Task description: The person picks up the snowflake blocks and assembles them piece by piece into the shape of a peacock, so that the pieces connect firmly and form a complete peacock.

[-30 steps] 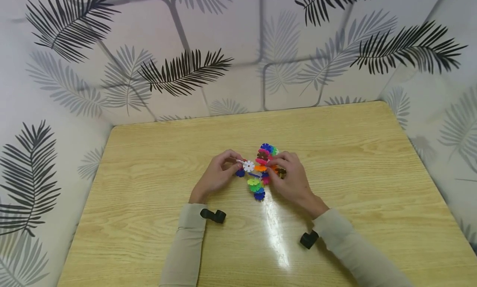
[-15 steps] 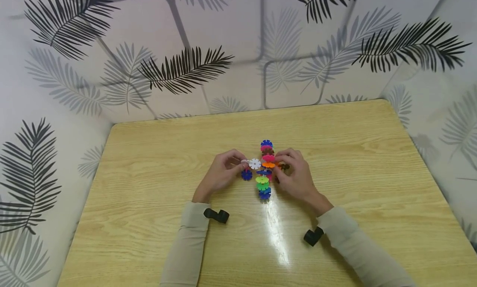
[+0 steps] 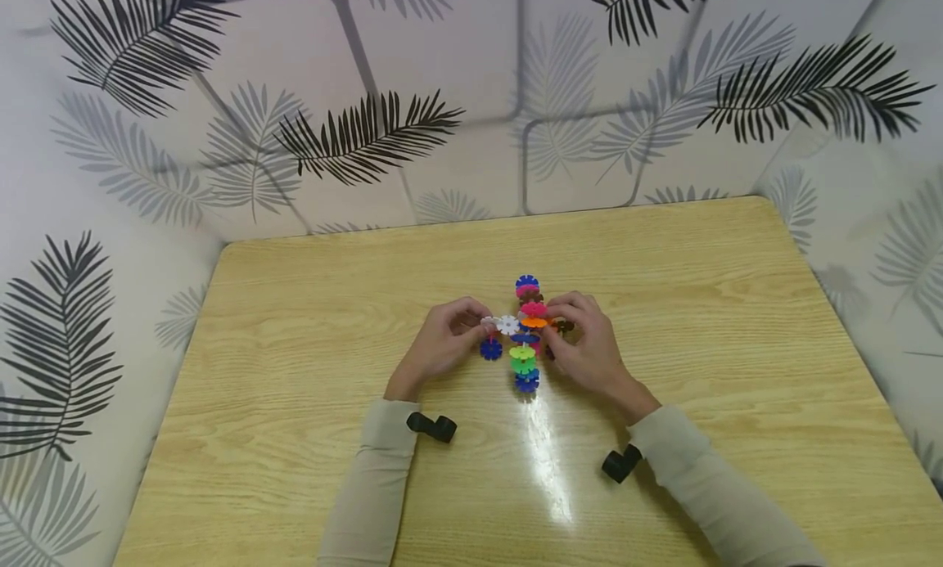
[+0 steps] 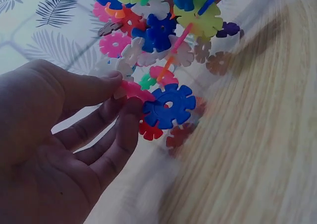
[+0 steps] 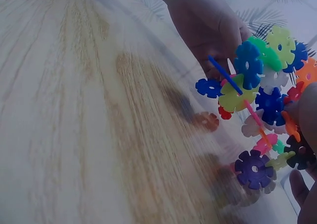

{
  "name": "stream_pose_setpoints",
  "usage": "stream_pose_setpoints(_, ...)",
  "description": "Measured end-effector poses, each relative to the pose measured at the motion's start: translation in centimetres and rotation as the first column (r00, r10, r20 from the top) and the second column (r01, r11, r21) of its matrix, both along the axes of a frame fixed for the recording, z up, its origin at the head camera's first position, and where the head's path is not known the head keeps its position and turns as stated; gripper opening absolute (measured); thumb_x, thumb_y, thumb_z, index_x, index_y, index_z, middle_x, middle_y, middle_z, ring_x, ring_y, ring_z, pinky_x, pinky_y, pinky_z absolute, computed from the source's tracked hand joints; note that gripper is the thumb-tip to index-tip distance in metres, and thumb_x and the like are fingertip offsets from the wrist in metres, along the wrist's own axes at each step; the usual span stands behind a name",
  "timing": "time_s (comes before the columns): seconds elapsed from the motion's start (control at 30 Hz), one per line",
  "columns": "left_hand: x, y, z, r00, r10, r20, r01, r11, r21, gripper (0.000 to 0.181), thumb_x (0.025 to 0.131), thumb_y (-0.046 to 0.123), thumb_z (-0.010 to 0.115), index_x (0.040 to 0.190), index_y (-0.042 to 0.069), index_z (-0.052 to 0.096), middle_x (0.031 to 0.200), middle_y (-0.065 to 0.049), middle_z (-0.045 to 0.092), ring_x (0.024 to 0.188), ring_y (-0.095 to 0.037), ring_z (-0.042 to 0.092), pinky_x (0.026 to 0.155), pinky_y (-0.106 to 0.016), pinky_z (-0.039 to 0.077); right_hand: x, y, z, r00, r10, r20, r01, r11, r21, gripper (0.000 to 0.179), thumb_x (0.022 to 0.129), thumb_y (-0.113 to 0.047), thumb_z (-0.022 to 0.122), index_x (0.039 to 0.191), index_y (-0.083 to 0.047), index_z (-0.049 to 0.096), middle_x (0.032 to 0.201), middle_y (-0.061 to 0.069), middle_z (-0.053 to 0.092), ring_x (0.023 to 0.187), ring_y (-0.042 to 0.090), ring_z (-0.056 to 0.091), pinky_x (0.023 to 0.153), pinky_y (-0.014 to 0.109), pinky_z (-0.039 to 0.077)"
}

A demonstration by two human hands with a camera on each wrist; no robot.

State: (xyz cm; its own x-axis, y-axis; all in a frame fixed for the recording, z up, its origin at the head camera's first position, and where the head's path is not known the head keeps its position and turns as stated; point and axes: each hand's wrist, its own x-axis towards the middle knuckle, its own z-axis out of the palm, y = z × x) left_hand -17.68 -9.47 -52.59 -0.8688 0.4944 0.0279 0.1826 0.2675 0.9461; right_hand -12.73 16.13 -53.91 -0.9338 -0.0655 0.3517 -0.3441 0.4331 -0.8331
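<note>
A build of interlocking notched plastic discs (image 3: pixel 525 353), in many colours, is held between the two hands over the table. My left hand (image 3: pixel 438 342) pinches its left end between thumb and fingers. There the left wrist view shows a pink disc (image 4: pixel 136 91) at the fingertips, with a blue disc (image 4: pixel 170 106) slotted to it. White discs (image 3: pixel 507 325) join this end to the middle. My right hand (image 3: pixel 589 346) grips the opposite side near an orange disc (image 3: pixel 534 322); its fingers partly hide the discs there. A purple disc (image 5: pixel 254 169) hangs low in the right wrist view.
The light wood table (image 3: pixel 295 387) reaches out on all sides of the hands. Behind it rises a wall covering (image 3: pixel 471 101) with leaf patterns. Black wrist-camera mounts (image 3: pixel 433 427) stick out from both sleeves.
Both hands and the build have shifted slightly to the right. The build has turned so its row of discs runs nearly straight from front to back. Both hands keep their hold.
</note>
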Motion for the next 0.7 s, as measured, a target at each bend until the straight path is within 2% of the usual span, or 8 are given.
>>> stream_pose_setpoints(0.13,0.0,0.4,-0.3,1.0,0.0,0.007,0.0,0.999,0.033,0.008,0.104,0.003,0.071,0.111,-0.001,0.072,0.109,-0.021,0.078,0.092,-0.011,0.072,0.083,-0.023,0.061,-0.1,0.0,0.2,1.0,-0.002,-0.001,0.002,1.0,-0.001,0.013,0.091,0.005,0.077,0.104,0.003,0.079,0.117,0.017,0.073,0.113,0.033,0.06,0.09,0.029,0.045)
stream_pose_setpoints(0.4,0.3,1.0,-0.5,0.998,0.064,-0.027,-0.064,0.998,0.023,0.004,0.103,0.002,0.073,0.106,0.0,0.074,0.106,-0.02,0.078,0.09,-0.009,0.071,0.083,-0.019,0.06,-0.3,-0.3,0.2,1.0,-0.004,-0.011,0.004,1.0,-0.02,0.012,0.094,0.007,0.075,0.104,0.002,0.079,0.114,0.016,0.073,0.111,0.03,0.061,0.087,0.026,0.045)
stream_pose_setpoints(0.6,0.5,1.3,-0.9,0.994,0.095,-0.047,-0.093,0.994,0.05,0.004,0.102,0.002,0.075,0.104,-0.001,0.074,0.103,-0.02,0.078,0.088,-0.007,0.07,0.082,-0.019,0.06,-0.4,-0.5,0.1,1.0,0.003,0.002,-0.003,0.998,-0.055,0.013,0.096,0.008,0.073,0.105,0.002,0.079,0.114,0.015,0.072,0.112,0.029,0.06,0.09,0.026,0.047)
stream_pose_setpoints(0.7,0.4,1.3,-1.0,0.993,0.104,-0.049,-0.102,0.994,0.046,0.005,0.102,0.004,0.075,0.104,-0.001,0.074,0.104,-0.019,0.078,0.088,-0.007,0.07,0.082,-0.018,0.059,-0.5,-0.5,0.0,1.0,0.001,0.013,-0.001,0.999,-0.043,0.012,0.096,0.007,0.073,0.106,0.002,0.08,0.115,0.015,0.072,0.113,0.029,0.06,0.09,0.028,0.046)
